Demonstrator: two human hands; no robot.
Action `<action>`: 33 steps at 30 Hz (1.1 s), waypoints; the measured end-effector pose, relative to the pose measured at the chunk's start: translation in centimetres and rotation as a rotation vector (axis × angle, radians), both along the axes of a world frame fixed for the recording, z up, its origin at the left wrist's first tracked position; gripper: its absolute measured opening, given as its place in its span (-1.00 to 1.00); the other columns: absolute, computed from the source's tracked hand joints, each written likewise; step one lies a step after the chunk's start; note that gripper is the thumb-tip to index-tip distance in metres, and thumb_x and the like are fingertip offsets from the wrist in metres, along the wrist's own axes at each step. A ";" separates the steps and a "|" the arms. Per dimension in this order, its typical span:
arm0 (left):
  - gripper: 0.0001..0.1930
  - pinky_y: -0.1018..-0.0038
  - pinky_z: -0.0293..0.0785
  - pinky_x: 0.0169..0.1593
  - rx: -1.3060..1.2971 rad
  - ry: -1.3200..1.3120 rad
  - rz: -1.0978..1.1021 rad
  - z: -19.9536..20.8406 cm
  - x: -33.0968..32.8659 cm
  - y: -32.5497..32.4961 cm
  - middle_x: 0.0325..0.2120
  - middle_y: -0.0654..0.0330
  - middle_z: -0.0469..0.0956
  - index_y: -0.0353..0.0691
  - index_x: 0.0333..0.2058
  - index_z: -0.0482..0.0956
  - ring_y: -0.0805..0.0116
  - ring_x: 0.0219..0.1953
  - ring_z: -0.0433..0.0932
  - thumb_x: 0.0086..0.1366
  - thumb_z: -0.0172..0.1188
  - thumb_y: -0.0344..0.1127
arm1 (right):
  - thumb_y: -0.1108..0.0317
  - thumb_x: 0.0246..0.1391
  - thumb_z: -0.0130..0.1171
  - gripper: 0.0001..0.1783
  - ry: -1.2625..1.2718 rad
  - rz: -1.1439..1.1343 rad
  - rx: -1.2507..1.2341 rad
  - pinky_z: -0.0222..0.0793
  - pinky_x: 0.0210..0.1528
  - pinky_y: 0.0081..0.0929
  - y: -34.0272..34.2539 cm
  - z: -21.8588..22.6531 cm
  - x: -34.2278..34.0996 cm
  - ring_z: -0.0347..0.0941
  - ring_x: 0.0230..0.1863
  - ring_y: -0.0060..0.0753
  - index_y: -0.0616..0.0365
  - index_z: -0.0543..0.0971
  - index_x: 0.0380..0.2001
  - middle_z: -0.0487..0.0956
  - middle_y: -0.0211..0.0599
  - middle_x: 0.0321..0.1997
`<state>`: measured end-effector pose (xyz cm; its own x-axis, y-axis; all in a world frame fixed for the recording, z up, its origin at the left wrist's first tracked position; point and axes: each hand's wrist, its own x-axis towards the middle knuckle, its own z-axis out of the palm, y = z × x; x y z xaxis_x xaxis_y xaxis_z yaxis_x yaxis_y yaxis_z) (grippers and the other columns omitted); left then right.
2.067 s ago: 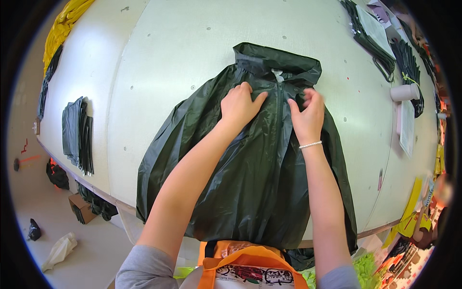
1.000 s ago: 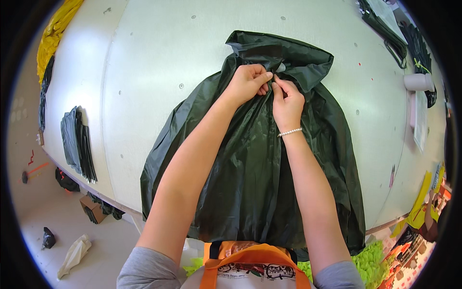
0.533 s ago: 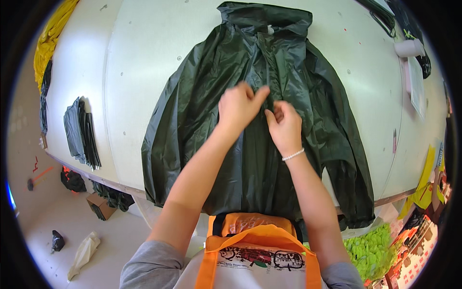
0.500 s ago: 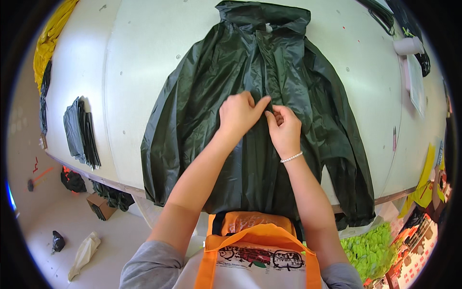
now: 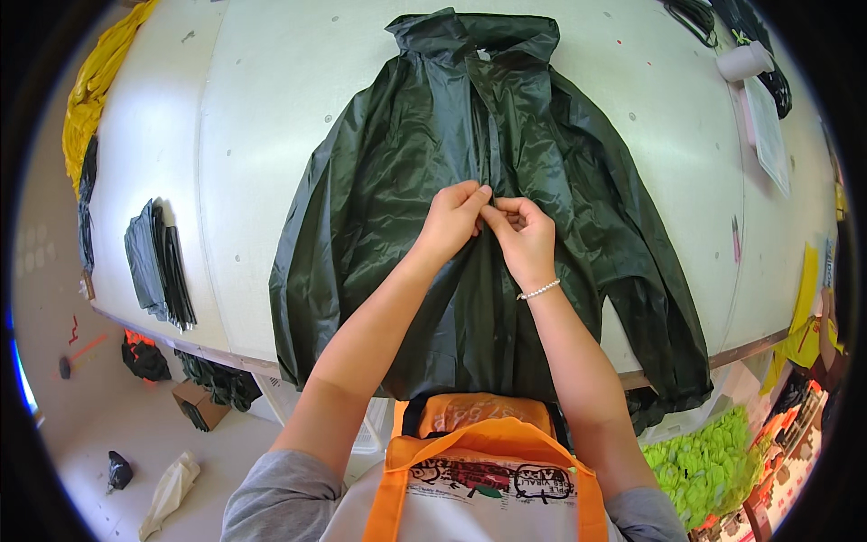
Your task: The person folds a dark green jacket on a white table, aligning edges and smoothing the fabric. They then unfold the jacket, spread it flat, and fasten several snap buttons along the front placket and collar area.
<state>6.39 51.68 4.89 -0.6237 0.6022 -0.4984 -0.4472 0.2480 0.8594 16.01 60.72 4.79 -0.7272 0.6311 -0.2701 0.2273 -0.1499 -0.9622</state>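
Note:
A dark green, shiny rain jacket (image 5: 397,244) lies face up on the white table, its collar at the far side and its hem at the near edge. Both hands meet at the middle of its front opening. My left hand (image 5: 454,219) pinches the front edge between thumb and fingers. Close against it, my right hand (image 5: 521,237), with a beaded bracelet at the wrist, grips the same edge with thumb and curled fingers. The fingertips cover whatever fastening is there. Above the hands, the front placket (image 5: 483,117) runs up to the collar.
Folded dark pieces (image 5: 159,266) lie on the table's left. Yellow fabric (image 5: 99,77) hangs at the far left. A white cup-like roll (image 5: 745,61), papers (image 5: 766,135) and a pen (image 5: 735,239) lie at right. Lime-green items (image 5: 700,465) are heaped below the table's right edge.
My left fingers have drawn in from an outstretched thumb to a pinch beside my right hand. The view has shifted slightly, and the jacket front is drawn together at the hands.

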 end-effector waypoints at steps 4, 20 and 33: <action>-0.78 0.68 0.24 -0.59 0.066 -0.001 0.033 -0.6 0.8 -0.6 -0.66 0.34 0.38 -0.24 -0.44 0.37 0.63 -0.68 0.33 0.36 0.02 -0.26 | 0.53 -0.01 0.26 -0.90 0.002 0.060 0.092 0.36 -0.42 -0.65 -0.1 -0.2 -0.3 0.39 -0.53 -0.70 0.34 0.54 -0.43 0.55 -0.39 -0.50; -0.17 0.28 -0.09 0.34 -0.804 0.842 -0.076 -3.2 7.6 -25.9 0.26 -0.23 0.07 -0.35 0.31 -0.06 -0.07 0.33 0.01 0.25 0.12 -0.02 | -0.08 0.32 -0.41 -0.33 -0.681 0.169 0.692 -0.48 0.34 0.27 4.7 -0.9 16.0 -0.31 0.49 -0.05 0.05 0.05 0.36 -0.12 -0.07 0.47; -0.13 0.26 0.01 0.31 -0.727 0.998 -0.031 -6.8 -0.3 -17.8 0.22 -0.21 0.18 -0.44 0.21 0.17 -0.12 0.27 0.12 0.19 0.11 0.22 | -0.25 0.22 -0.26 -0.28 -0.804 0.220 1.160 -0.38 0.35 0.26 31.8 -6.9 7.3 -0.29 0.49 -0.22 -0.20 0.08 0.36 -0.10 -0.35 0.49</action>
<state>6.12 33.87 -1.94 -0.9133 0.4056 -0.0378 0.3397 0.8095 0.4790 23.29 92.53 -2.08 -0.7369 0.6727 -0.0665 0.6753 0.7285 -0.1148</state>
